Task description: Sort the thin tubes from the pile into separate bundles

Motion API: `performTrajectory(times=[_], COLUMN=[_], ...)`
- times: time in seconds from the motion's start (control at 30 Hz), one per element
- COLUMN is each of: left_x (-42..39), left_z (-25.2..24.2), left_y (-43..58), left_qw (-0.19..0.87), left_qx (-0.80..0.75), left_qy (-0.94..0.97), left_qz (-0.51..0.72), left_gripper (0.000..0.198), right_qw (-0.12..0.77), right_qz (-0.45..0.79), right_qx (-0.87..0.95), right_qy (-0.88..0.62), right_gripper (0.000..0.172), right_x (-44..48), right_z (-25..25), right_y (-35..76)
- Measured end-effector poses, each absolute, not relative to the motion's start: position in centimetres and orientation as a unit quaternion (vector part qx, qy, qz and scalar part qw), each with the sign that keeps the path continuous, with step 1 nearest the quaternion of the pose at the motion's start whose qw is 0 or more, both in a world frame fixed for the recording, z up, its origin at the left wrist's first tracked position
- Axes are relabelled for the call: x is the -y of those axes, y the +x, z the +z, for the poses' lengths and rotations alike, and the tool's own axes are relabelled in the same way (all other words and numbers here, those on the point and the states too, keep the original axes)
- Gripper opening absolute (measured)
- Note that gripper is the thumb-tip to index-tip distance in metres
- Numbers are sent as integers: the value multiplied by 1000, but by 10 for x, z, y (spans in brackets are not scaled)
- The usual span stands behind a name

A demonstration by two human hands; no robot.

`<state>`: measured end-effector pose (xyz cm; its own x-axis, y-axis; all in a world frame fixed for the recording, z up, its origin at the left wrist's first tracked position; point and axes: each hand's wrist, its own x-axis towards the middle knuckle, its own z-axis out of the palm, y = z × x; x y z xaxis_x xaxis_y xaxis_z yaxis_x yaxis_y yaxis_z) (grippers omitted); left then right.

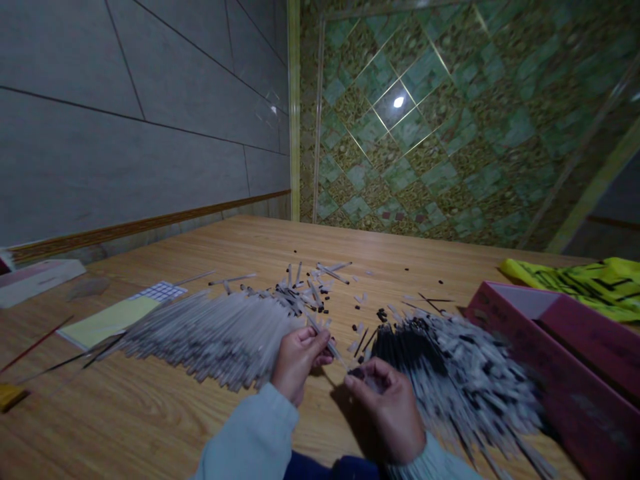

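My left hand pinches a thin translucent tube between thumb and fingers, its lower end slanting towards my right hand. In my right hand, the thumb and index finger close on a small dark piece by that end; whether it touches the tube I cannot tell. Left of my hands lies a wide pile of similar translucent tubes, laid side by side. By my right hand spreads a pile of dark thin sticks and pale translucent pieces.
Short tubes and small black bits lie scattered beyond my hands on the wooden table. At right stand a dark pink box and a yellow bag with black print. A yellow sheet and a red stick lie left.
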<state>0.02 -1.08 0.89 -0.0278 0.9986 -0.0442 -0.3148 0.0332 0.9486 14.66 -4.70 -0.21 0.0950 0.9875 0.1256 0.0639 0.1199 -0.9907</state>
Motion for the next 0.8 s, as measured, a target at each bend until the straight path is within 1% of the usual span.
performTrajectory(times=[0.03,0.1,0.2,0.27,0.33,0.4,0.53,0.63,0.73,0.8], left_x=[10,10,11,11,11,12,14,14,9,4], left_z=[9,10,11,11,12,13,13,11,15,25], left_y=[-1,-3,-3,-2,-2,-1,4,7,-5,-27], left_qw=[572,569,568,568,566,567,570,558,520,461], left_qx=[-430,-425,-420,-418,-419,-423,-428,-435,-456,-487], left_qy=[391,388,388,390,394,400,420,428,423,417], left_qz=[579,587,592,592,590,583,562,562,586,613], left_gripper=[25,25,25,25,25,27,31,34,37,42], right_qw=[542,555,565,575,575,549,498,450,400,370], right_qz=[436,512,649,698,716,719,650,623,666,706], right_qx=[510,456,352,305,288,308,432,503,511,502], right_qy=[-505,-471,-367,-300,-272,-294,-378,-394,-367,-337], right_gripper=[24,25,27,26,26,30,32,28,19,14], right_x=[47,46,45,44,43,43,43,45,47,48], right_z=[-2,-4,-5,-4,-3,-2,-7,-10,-13,-17], right_y=[147,146,148,150,152,152,147,145,143,142])
